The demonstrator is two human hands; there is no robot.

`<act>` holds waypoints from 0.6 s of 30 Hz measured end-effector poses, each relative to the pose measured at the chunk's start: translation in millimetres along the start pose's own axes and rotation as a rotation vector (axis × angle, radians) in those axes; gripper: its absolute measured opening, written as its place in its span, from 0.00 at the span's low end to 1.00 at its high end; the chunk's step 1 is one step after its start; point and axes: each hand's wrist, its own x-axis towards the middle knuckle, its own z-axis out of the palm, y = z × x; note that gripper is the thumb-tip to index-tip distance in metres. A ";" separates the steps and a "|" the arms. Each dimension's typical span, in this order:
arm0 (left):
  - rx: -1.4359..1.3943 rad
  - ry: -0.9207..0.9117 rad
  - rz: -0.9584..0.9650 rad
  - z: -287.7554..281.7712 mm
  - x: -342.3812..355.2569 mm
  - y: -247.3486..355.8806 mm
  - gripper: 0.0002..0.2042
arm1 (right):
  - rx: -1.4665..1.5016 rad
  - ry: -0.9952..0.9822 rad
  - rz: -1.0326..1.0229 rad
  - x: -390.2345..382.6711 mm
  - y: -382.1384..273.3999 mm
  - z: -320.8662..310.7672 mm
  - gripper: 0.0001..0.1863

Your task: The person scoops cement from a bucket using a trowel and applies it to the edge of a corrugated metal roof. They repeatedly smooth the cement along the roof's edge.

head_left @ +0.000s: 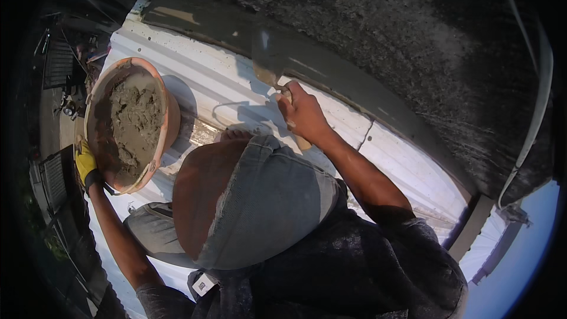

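Observation:
My left hand [86,162], in a yellow and dark glove, grips the left side of an orange bucket [169,119] holding lumpy grey mortar [133,118]. My bare right hand [302,115] is closed on a trowel's handle. The trowel's blade [266,65], blurred, is over a band of smooth grey mortar [201,20] at the foot of a dark, rough wall [390,29]; whether it touches is unclear. The white ribbed metal sheet [139,44] lies under the bucket and along that band. My bent knee in grey cloth and part of my bare foot [233,134] show below.
A pale hose or cable [537,118] hangs down the wall at the right. Past the sheet's left edge, farther down, are dark grilles [56,62] and assorted small objects. More white roofing [484,242] and open sky are beyond the lower right corner.

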 end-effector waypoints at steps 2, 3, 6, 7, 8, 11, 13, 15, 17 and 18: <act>0.229 0.248 0.250 -2.4 -16.5 23.3 0.34 | 0.074 -0.239 -0.110 16.0 -61.7 -19.6 0.16; 0.194 0.248 0.070 -0.6 -35.7 63.5 0.35 | -0.050 -0.197 -0.459 29.6 -87.6 -24.1 0.18; 0.029 0.115 0.159 -39.4 -68.5 62.4 0.38 | -0.549 -0.170 -0.900 38.5 -209.3 -8.8 0.15; -0.026 0.083 0.143 -46.8 -66.5 46.8 0.36 | -0.672 -0.192 -1.030 40.0 -238.4 8.3 0.14; -0.078 0.053 0.138 -52.0 -68.4 32.7 0.34 | -0.789 -0.202 -1.155 43.1 -267.5 30.5 0.13; -0.203 -0.180 0.012 -75.2 -112.0 53.5 0.30 | -1.067 -0.257 -1.525 54.9 -319.4 81.4 0.09; -0.268 -0.215 -0.040 -73.9 -124.5 43.4 0.31 | -1.098 -0.193 -1.635 60.5 -329.8 124.4 0.10; -0.313 -0.265 -0.084 -67.3 -129.0 39.9 0.30 | -1.129 -0.210 -1.683 60.3 -325.0 150.8 0.10; -0.297 -0.326 -0.076 -62.7 -122.0 37.7 0.28 | -1.163 -0.301 -1.659 53.8 -314.6 161.8 0.09; -0.218 -0.302 -0.054 -61.4 -121.5 39.1 0.28 | -1.210 -0.368 -1.632 46.0 -311.2 160.6 0.09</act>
